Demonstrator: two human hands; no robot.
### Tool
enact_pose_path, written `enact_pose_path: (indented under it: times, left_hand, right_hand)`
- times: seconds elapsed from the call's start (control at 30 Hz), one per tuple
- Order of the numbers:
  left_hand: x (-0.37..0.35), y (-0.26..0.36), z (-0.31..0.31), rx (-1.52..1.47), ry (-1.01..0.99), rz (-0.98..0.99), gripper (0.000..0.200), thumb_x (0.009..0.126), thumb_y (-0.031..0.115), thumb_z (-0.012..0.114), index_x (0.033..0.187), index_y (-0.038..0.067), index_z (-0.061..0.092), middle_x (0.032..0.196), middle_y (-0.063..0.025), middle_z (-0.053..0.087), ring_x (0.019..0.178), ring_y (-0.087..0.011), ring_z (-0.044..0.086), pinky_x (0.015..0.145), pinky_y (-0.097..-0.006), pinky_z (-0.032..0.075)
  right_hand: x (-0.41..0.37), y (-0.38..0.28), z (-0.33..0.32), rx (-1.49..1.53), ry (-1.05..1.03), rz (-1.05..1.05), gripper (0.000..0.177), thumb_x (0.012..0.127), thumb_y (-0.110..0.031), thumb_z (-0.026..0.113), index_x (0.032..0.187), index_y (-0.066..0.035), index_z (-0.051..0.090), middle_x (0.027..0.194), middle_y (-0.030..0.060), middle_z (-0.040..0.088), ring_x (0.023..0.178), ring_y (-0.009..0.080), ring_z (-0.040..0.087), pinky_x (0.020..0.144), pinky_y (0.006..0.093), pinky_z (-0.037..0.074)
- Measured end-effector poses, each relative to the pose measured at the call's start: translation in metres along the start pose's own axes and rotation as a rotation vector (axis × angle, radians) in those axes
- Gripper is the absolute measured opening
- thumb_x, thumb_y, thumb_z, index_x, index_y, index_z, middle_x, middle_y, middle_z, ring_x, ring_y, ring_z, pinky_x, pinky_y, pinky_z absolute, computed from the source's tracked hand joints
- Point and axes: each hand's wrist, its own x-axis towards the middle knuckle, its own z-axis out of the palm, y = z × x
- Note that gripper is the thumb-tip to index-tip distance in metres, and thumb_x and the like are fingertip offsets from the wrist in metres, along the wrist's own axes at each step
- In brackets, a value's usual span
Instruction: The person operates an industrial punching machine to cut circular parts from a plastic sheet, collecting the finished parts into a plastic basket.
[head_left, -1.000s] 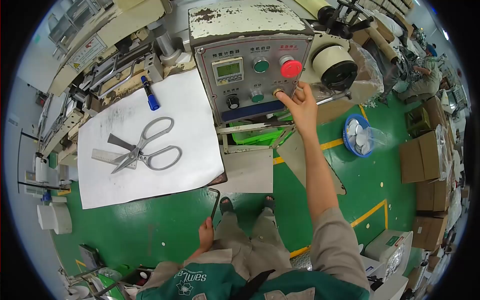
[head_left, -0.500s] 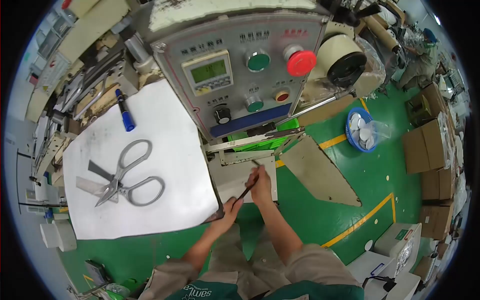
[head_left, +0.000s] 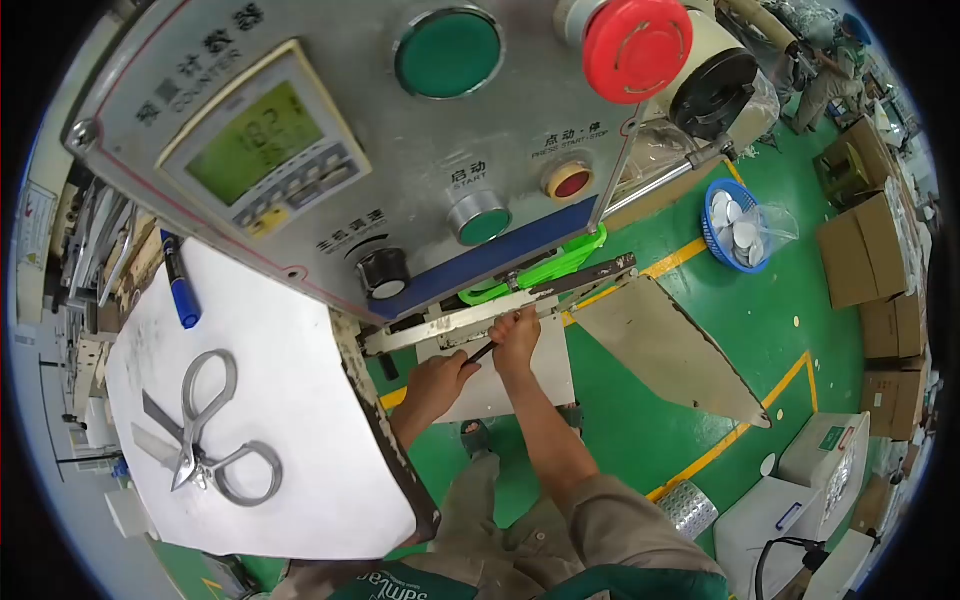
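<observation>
One rod inside curled fingers

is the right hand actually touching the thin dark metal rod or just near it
Touching. The head view shows the right hand closed around the thin dark metal rod, whose bare stretch runs between it and the left hand.

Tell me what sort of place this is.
Most likely a factory workshop: a machine control panel with a counter display and a large red button, yellow lines on a green floor, and cardboard boxes along one side.
</observation>
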Motion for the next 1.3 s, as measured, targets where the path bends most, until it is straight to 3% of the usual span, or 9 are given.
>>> enact_pose_path:
  times: [0.17,0.37,0.53,0.7,0.9,1.03,1.07,1.17,1.3]
  left_hand:
    - [0.008,-0.033,0.044,-0.066,0.003,0.053,0.026,0.086,0.028,0.052,0.077,0.004,0.048,0.061,-0.0140,0.055,0.060,-0.0329,0.056,0.054,-0.0439,0.041]
    - [0.015,0.024,-0.049,0.057,0.205,0.199,0.021,0.083,0.020,0.056,0.076,0.000,0.052,0.064,-0.0160,0.055,0.063,-0.0353,0.055,0.058,-0.0438,0.043]
    - [0.029,-0.006,-0.047,0.060,-0.172,0.015,0.023,0.086,0.019,0.052,0.098,0.000,0.053,0.090,-0.0186,0.055,0.085,-0.0339,0.054,0.075,-0.0420,0.042]
    - [0.038,0.011,-0.068,-0.071,0.205,0.031,0.031,0.089,0.022,0.049,0.114,0.004,0.050,0.103,-0.0211,0.056,0.102,-0.0376,0.050,0.082,-0.0434,0.041]
    - [0.044,0.024,-0.084,-0.171,0.368,-0.009,0.033,0.089,0.034,0.049,0.104,0.006,0.056,0.100,-0.0198,0.057,0.097,-0.0366,0.051,0.082,-0.0424,0.039]
    - [0.053,0.002,-0.021,0.125,0.487,-0.185,0.035,0.089,0.029,0.046,0.113,0.004,0.050,0.115,-0.0222,0.049,0.110,-0.0385,0.043,0.092,-0.0457,0.032]
    - [0.060,-0.010,0.013,0.018,0.144,-0.343,0.042,0.089,0.030,0.042,0.117,-0.002,0.046,0.123,-0.0261,0.042,0.117,-0.0387,0.037,0.099,-0.0451,0.028]
    - [0.066,-0.039,0.029,0.333,0.281,-0.142,0.050,0.090,0.031,0.038,0.117,-0.011,0.040,0.128,-0.0264,0.036,0.120,-0.0375,0.034,0.100,-0.0447,0.026]
    - [0.055,-0.014,-0.003,0.032,0.175,-0.368,0.058,0.092,0.036,0.034,0.133,-0.004,0.023,0.139,-0.0241,0.022,0.130,-0.0351,0.019,0.106,-0.0384,0.014]
  right_hand:
    - [0.006,0.018,-0.010,-0.007,-0.027,-0.116,0.035,0.092,-0.041,0.040,0.077,-0.010,0.040,0.050,-0.0039,0.025,0.040,0.0067,0.023,0.035,0.0222,0.019]
    - [-0.002,-0.004,0.021,0.269,0.084,0.135,0.030,0.092,-0.038,0.040,0.077,-0.012,0.042,0.051,-0.0051,0.030,0.041,0.0053,0.028,0.036,0.0199,0.020]
    - [0.003,0.021,0.037,0.181,0.151,-0.193,0.029,0.093,-0.038,0.037,0.082,-0.011,0.043,0.059,-0.0033,0.041,0.038,0.0055,0.028,0.034,0.0207,0.019]
    - [0.014,0.007,0.027,0.321,0.155,0.153,0.030,0.093,-0.038,0.035,0.078,-0.012,0.038,0.056,-0.0021,0.033,0.041,0.0081,0.025,0.036,0.0221,0.018]
    - [0.002,0.019,0.027,0.177,0.072,-0.141,0.034,0.094,-0.037,0.035,0.071,-0.012,0.026,0.055,-0.0021,0.025,0.042,0.0083,0.021,0.037,0.0251,0.017]
    - [0.002,0.021,0.024,0.194,0.060,-0.155,0.037,0.093,-0.042,0.035,0.069,-0.014,0.029,0.052,-0.0046,0.024,0.040,0.0074,0.021,0.036,0.0233,0.017]
    - [0.005,0.026,0.018,0.189,0.025,-0.185,0.038,0.093,-0.041,0.035,0.069,-0.014,0.027,0.051,-0.0041,0.023,0.040,0.0083,0.020,0.036,0.0233,0.017]
    - [0.001,0.021,0.021,0.204,0.028,-0.170,0.039,0.094,-0.039,0.034,0.069,-0.012,0.024,0.052,-0.0014,0.023,0.041,0.0098,0.022,0.036,0.0254,0.018]
    - [0.002,0.019,0.015,0.210,-0.038,-0.125,0.039,0.095,-0.039,0.033,0.068,-0.012,0.024,0.052,-0.0015,0.024,0.042,0.0102,0.022,0.037,0.0253,0.018]
